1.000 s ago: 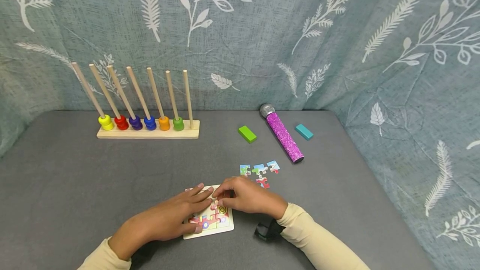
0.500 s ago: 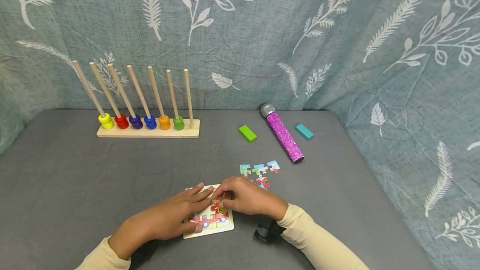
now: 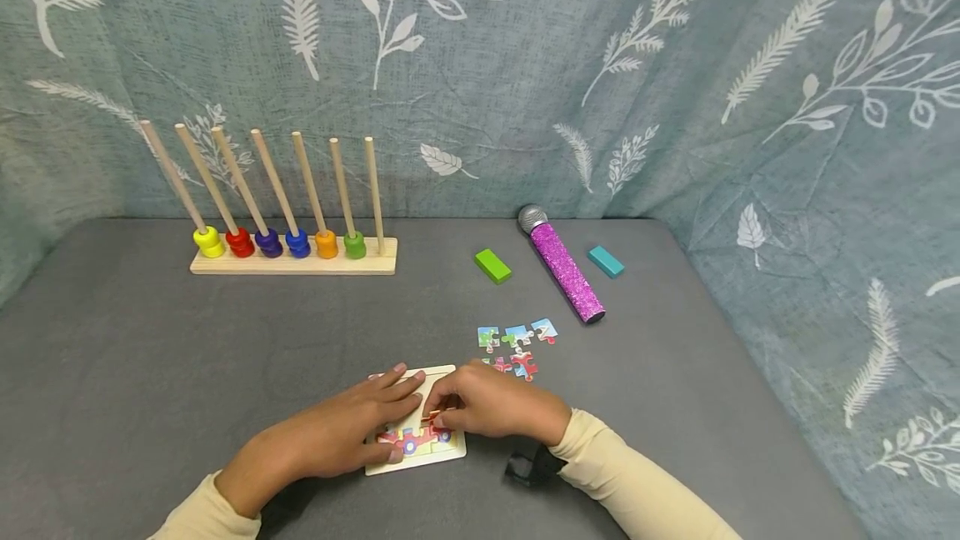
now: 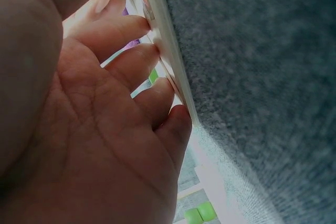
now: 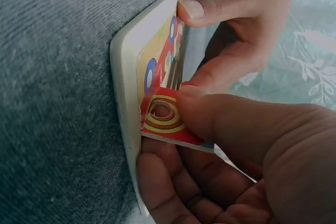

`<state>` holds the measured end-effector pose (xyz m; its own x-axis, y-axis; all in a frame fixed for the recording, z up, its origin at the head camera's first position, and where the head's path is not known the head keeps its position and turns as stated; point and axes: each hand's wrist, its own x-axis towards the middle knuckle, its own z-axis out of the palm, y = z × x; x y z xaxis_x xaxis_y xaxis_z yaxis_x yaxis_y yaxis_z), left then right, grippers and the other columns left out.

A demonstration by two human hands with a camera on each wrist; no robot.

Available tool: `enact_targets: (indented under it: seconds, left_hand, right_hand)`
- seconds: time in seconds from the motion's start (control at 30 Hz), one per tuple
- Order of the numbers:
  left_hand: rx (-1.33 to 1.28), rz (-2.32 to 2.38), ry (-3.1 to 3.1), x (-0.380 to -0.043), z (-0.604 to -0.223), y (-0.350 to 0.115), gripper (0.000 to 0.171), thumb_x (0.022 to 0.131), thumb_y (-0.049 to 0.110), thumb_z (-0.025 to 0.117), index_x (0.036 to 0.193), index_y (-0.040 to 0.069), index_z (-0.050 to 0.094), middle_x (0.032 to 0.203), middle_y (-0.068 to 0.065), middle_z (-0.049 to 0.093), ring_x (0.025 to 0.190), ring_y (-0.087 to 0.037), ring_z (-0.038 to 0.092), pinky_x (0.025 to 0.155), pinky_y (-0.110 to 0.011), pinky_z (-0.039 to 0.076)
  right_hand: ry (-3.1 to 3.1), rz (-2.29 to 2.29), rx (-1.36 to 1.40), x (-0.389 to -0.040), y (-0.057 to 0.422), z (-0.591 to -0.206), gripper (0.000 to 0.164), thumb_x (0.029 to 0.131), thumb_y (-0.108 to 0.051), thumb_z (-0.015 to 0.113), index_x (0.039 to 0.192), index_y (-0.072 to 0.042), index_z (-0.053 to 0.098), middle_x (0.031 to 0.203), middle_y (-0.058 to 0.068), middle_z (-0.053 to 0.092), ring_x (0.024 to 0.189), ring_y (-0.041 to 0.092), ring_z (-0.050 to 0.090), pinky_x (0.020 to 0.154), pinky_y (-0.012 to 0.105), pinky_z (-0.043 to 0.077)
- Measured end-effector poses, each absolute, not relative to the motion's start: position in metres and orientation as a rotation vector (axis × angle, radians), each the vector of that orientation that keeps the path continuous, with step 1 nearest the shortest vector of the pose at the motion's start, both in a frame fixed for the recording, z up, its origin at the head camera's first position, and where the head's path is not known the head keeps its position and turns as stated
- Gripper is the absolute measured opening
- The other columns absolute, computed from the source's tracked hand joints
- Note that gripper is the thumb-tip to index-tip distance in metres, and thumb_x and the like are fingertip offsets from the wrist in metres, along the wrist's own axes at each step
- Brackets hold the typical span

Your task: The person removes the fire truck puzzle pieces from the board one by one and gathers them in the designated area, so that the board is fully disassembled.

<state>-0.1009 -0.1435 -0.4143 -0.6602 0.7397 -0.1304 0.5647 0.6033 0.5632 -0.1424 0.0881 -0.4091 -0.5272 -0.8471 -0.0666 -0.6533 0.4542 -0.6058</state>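
R hand (image 3: pixel 483 400) pinches puzzle pc (image 5: pixel 164 115), poss. touching tray (image 5: pixel 122 69).

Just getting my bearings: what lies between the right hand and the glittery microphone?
In the head view, loose puzzle pieces lie between right hand and microphone.

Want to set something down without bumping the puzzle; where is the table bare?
The table is bare between the bead stand and left hand, between that stand and the green block, and between the blue block and right sleeve. It is crowded around the board and right hand, the loose pieces, and the microphone between both blocks.
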Motion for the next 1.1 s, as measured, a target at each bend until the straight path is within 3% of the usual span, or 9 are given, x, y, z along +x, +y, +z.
enact_targets:
  seconds: [0.33, 0.7, 0.9, 1.1]
  left_hand:
    - [1.034, 0.695, 2.483, -0.101, -0.414, -0.144, 0.063, 0.092, 0.031, 0.066, 0.144, 0.003, 0.046, 0.156, -0.009, 0.03, 0.144, -0.036, 0.018, 0.11, -0.058, 0.023]
    - [1.009, 0.686, 2.476, -0.101, -0.412, -0.144, 0.062, 0.092, 0.03, 0.067, 0.144, 0.003, 0.047, 0.157, -0.007, 0.029, 0.144, -0.035, 0.017, 0.11, -0.058, 0.022]
    - [1.014, 0.687, 2.479, -0.101, -0.412, -0.145, 0.062, 0.091, 0.03, 0.067, 0.144, 0.003, 0.047, 0.156, -0.007, 0.03, 0.144, -0.036, 0.018, 0.11, -0.059, 0.023]
    - [1.014, 0.69, 2.491, -0.1, -0.414, -0.145, 0.06, 0.091, 0.03, 0.068, 0.143, 0.006, 0.049, 0.156, -0.006, 0.031, 0.144, -0.036, 0.019, 0.109, -0.059, 0.024]
  right_hand:
    - [2.369, -0.755, -1.284, -0.14, 0.089, -0.41, 0.008, 0.092, -0.008, 0.066, 0.095, -0.013, 0.072, 0.083, -0.015, 0.062, 0.072, -0.006, 0.052, 0.066, 0.011, 0.043]
    - [2.385, -0.841, -1.321, -0.143, 0.102, -0.412, 0.017, 0.094, -0.004, 0.063, 0.108, -0.006, 0.072, 0.097, -0.003, 0.067, 0.088, 0.001, 0.056, 0.08, 0.017, 0.046]
    - [2.378, -0.936, -1.273, -0.145, 0.112, -0.413, 0.022, 0.093, -0.002, 0.063, 0.113, -0.003, 0.07, 0.093, -0.001, 0.067, 0.077, 0.0, 0.053, 0.069, 0.017, 0.047]
    - [2.384, -1.047, -1.222, -0.147, 0.125, -0.411, 0.016, 0.091, 0.001, 0.064, 0.105, -0.004, 0.072, 0.087, -0.005, 0.065, 0.07, 0.0, 0.049, 0.06, 0.019, 0.045]
